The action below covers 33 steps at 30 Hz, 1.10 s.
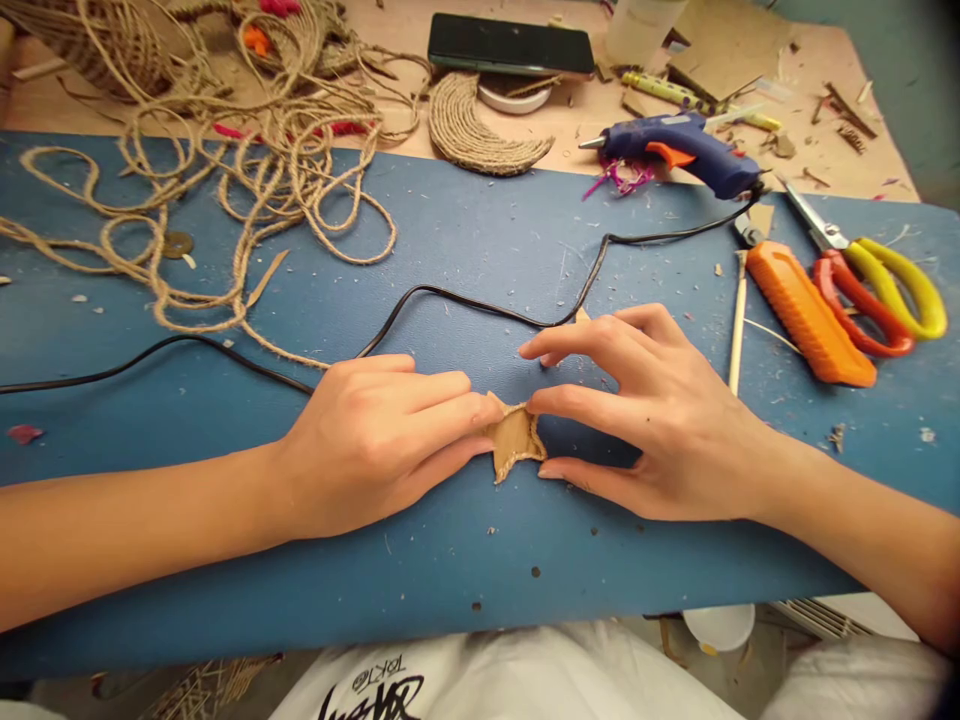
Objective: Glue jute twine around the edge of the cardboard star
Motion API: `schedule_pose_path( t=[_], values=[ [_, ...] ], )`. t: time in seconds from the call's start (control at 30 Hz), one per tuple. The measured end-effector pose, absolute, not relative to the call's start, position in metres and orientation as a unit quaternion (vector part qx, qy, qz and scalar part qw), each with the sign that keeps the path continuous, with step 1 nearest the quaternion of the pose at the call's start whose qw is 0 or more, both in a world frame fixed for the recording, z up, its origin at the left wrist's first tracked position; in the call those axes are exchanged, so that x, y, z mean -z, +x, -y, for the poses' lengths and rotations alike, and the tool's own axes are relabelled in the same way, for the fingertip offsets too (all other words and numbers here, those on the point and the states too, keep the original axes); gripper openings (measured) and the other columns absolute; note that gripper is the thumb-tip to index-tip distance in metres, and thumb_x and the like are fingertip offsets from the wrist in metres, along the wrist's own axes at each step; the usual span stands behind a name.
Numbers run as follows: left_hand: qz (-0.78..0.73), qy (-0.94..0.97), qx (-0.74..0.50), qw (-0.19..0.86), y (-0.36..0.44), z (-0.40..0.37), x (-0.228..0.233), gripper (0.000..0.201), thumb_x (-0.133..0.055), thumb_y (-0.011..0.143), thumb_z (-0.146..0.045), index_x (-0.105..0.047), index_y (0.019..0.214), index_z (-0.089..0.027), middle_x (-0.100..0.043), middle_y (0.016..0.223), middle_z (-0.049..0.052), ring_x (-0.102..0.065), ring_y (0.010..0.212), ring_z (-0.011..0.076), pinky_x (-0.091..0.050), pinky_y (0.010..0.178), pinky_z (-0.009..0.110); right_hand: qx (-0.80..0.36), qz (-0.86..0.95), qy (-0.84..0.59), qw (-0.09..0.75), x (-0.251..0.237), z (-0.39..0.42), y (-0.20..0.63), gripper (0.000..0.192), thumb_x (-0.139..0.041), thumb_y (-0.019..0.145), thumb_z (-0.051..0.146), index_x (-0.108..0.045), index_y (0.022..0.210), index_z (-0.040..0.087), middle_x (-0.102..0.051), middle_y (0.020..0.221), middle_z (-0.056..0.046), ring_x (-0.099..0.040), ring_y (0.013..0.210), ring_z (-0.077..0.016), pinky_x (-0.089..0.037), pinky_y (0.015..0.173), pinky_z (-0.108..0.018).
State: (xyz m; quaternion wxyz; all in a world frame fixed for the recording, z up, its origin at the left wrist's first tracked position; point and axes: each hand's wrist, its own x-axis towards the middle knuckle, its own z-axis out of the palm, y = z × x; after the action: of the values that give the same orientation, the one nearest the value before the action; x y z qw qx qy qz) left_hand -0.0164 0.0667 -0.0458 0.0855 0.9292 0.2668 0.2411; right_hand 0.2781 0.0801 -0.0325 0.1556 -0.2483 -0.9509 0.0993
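A small star-shaped cardboard piece lies on the blue mat, its edge lined with twine. My left hand pinches its left side between thumb and fingers, hiding that part. Around its right side, my right hand has its fingers spread; one fingertip touches the star's upper right point and the thumb tip is close to the lower right point. A strand of twine runs from a loose tangle to behind my left hand. Whether it joins the star is hidden.
A black cord crosses behind both hands to a blue glue gun. Scissors, an orange cutter and a thin stick lie right. Behind are a twine-covered crescent, a phone and a marker.
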Motion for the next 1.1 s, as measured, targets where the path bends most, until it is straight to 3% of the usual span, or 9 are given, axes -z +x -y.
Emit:
schedule_pose_path(
  t=[0.77, 0.93, 1.03, 1.1],
  values=[
    [-0.268, 0.935, -0.221, 0.072, -0.016, -0.068, 0.043, 0.011, -0.067, 0.109, -0.024, -0.077, 0.105, -0.021, -0.064, 0.077, -0.003, -0.044, 0.064, 0.0172, -0.037, 0.061, 0.035, -0.101, 0.952, -0.244, 0.155, 0.034, -0.080, 0.281, 0.028, -0.069, 0.106, 0.043, -0.069, 0.125, 0.022, -0.063, 0.149, -0.015, -0.067, 0.128, -0.0317, -0.043, 0.106, -0.053],
    [-0.267, 0.935, -0.225, 0.071, -0.015, -0.068, 0.044, 0.010, -0.068, 0.109, -0.025, -0.077, 0.106, -0.021, -0.063, 0.077, -0.003, -0.045, 0.064, 0.0170, -0.037, 0.061, 0.035, -0.108, 0.946, -0.251, 0.177, 0.026, -0.079, 0.276, 0.038, -0.071, 0.104, 0.042, -0.061, 0.133, 0.020, -0.066, 0.147, -0.016, -0.066, 0.128, -0.0297, -0.044, 0.106, -0.051],
    [-0.269, 0.933, -0.226, 0.075, -0.015, -0.068, 0.045, 0.011, -0.068, 0.109, -0.026, -0.077, 0.104, -0.021, -0.062, 0.076, -0.003, -0.045, 0.063, 0.0167, -0.037, 0.061, 0.035, -0.098, 0.938, -0.279, 0.179, 0.002, -0.083, 0.290, 0.040, -0.071, 0.103, 0.048, -0.061, 0.131, 0.022, -0.071, 0.134, -0.013, -0.069, 0.117, -0.0278, -0.045, 0.098, -0.048],
    [-0.271, 0.933, -0.223, 0.080, -0.016, -0.067, 0.045, 0.012, -0.068, 0.109, -0.027, -0.076, 0.103, -0.021, -0.064, 0.078, -0.003, -0.046, 0.063, 0.0165, -0.037, 0.061, 0.035, -0.062, 0.930, -0.335, 0.141, -0.013, -0.087, 0.312, 0.031, -0.069, 0.103, 0.051, -0.065, 0.120, 0.025, -0.074, 0.110, -0.007, -0.069, 0.092, -0.0223, -0.044, 0.087, -0.045]
  ],
)
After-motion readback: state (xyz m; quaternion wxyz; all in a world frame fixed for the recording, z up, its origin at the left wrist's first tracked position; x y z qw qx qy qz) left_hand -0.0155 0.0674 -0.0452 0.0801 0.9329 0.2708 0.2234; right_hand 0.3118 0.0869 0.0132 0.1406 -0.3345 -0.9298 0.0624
